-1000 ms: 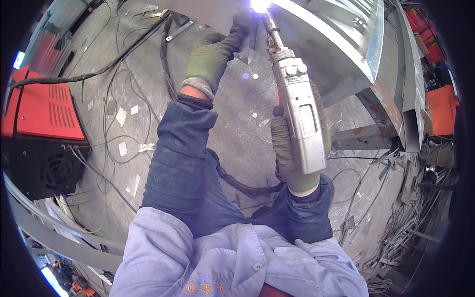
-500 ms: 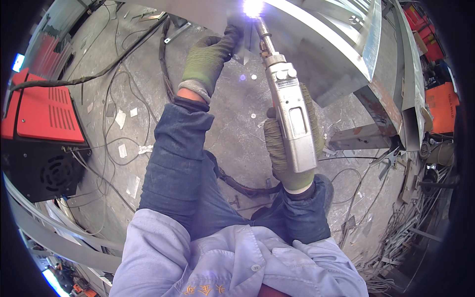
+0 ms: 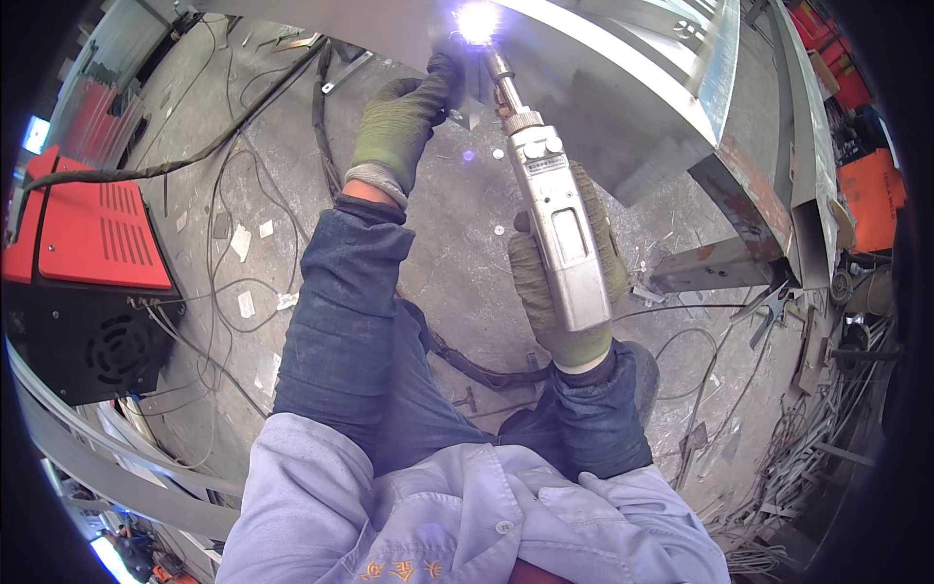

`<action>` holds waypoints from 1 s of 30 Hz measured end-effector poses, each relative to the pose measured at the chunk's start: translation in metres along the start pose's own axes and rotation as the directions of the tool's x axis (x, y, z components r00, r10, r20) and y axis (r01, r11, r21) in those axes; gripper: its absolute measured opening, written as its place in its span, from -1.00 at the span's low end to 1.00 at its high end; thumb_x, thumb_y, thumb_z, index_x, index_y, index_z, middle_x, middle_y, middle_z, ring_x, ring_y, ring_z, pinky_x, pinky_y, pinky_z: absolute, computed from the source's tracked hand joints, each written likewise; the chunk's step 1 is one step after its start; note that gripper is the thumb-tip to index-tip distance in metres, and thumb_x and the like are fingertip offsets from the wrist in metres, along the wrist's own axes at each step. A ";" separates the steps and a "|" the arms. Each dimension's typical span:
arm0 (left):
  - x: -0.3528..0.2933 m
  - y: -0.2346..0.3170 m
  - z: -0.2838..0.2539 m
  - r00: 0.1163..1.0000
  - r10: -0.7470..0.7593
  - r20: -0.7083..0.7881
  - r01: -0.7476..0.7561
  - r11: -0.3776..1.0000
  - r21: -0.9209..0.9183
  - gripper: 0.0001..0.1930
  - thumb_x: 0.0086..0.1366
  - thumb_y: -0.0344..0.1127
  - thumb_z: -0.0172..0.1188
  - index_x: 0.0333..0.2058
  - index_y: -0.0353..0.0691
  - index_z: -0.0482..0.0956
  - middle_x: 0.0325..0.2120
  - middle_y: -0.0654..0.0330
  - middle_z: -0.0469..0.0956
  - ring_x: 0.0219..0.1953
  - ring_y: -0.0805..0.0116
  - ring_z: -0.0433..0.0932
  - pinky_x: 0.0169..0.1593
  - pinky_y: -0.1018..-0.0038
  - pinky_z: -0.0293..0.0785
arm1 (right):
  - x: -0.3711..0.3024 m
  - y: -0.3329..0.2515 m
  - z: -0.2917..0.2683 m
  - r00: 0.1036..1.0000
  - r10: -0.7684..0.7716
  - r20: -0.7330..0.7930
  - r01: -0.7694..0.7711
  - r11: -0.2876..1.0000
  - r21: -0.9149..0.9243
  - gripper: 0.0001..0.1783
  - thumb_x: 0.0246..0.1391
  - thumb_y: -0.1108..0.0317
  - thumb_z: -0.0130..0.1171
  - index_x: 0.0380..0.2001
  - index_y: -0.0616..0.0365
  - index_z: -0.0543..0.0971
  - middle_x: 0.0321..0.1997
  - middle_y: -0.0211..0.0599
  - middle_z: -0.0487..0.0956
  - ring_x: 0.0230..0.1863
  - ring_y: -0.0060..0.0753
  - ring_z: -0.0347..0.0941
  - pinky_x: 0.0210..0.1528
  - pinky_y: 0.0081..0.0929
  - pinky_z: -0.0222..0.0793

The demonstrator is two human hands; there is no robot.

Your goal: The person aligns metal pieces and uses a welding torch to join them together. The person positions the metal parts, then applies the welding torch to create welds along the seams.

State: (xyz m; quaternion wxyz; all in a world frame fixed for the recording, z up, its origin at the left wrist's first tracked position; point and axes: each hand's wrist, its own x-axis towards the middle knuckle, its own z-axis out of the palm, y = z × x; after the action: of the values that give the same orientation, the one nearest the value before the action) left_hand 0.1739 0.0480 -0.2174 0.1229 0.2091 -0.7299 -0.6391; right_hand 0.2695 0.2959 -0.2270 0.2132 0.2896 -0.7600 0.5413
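**Silver torch in the right fist, bright glare beyond its tip**

The right hand (image 3: 532, 277), gloved in green, is closed around the silver torch (image 3: 567, 243). The torch's body lies along the palm, its rear end above the wrist, and its narrow nozzle (image 3: 501, 76) reaches out past the fingers toward 11 o'clock. Just off the nozzle, a violet-white glare (image 3: 477, 21) burns against grey sheet metal (image 3: 394, 29) at the top of the view, hiding the exact meeting point.

The left hand (image 3: 397, 127), in a matching glove, sits at 10 o'clock from the right one. Its fingers are drawn together and stretch toward 1 o'clock, ending near the glare, with the nozzle at their 3 o'clock. The fingertips are dark and blurred; I cannot tell whether they grip or merely touch the metal. The torch stands apart from this hand.

From the left hand, a red and black machine (image 3: 92, 229) is at 8 o'clock on the concrete floor (image 3: 452, 258). From the right hand, a partly rusty steel frame (image 3: 754, 200) stands between 2 and 3 o'clock, and thin metal scraps (image 3: 793, 462) lie heaped around 4 o'clock.
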 end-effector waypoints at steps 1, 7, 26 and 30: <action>0.000 0.000 0.000 1.000 -0.001 -0.004 0.001 1.000 -0.005 -0.10 0.28 0.55 0.43 -0.05 -0.39 0.73 -0.33 0.22 0.69 -0.26 0.45 0.59 -0.12 0.47 0.52 | 0.002 -0.001 0.000 1.000 -0.029 -0.003 0.029 0.999 -0.023 -0.36 0.34 0.51 0.44 0.44 0.33 0.50 0.04 -0.16 0.75 -0.05 -0.37 0.74 0.04 -0.36 0.69; 0.001 -0.001 0.000 1.000 -0.015 -0.010 0.015 1.000 0.000 -0.25 0.31 0.54 0.40 -0.18 -0.19 0.73 -0.31 0.29 0.72 -0.22 0.50 0.65 -0.03 0.47 0.56 | 0.002 -0.004 0.000 0.999 0.032 0.000 -0.032 0.998 0.057 -0.38 0.32 0.49 0.45 0.40 0.33 0.54 0.02 -0.13 0.75 -0.06 -0.31 0.75 0.02 -0.36 0.68; -0.003 -0.013 0.004 0.999 0.026 -0.032 -0.029 0.997 -0.078 -0.28 0.32 0.51 0.43 -0.19 -0.18 0.75 -0.32 0.31 0.68 -0.23 0.51 0.58 -0.04 0.46 0.51 | -0.002 0.005 0.000 1.000 -0.001 0.027 0.001 1.000 0.014 -0.43 0.35 0.44 0.44 0.36 0.34 0.57 0.02 -0.11 0.77 -0.02 -0.18 0.76 0.10 -0.26 0.65; -0.008 -0.008 0.002 1.000 0.028 0.005 -0.027 0.984 -0.175 -0.24 0.34 0.54 0.37 -0.17 -0.20 0.74 -0.27 0.26 0.69 -0.18 0.44 0.61 0.00 0.44 0.53 | -0.005 0.004 0.002 0.997 0.072 0.010 -0.072 0.993 0.089 -0.42 0.35 0.44 0.44 0.37 0.35 0.56 0.04 -0.11 0.76 -0.01 -0.19 0.75 0.11 -0.25 0.65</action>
State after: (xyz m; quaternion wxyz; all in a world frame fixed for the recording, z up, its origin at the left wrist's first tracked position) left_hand 0.1815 0.0523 -0.2248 0.1469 0.1849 -0.6744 -0.6996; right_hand 0.2704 0.2955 -0.2334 0.1777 0.2731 -0.7459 0.5809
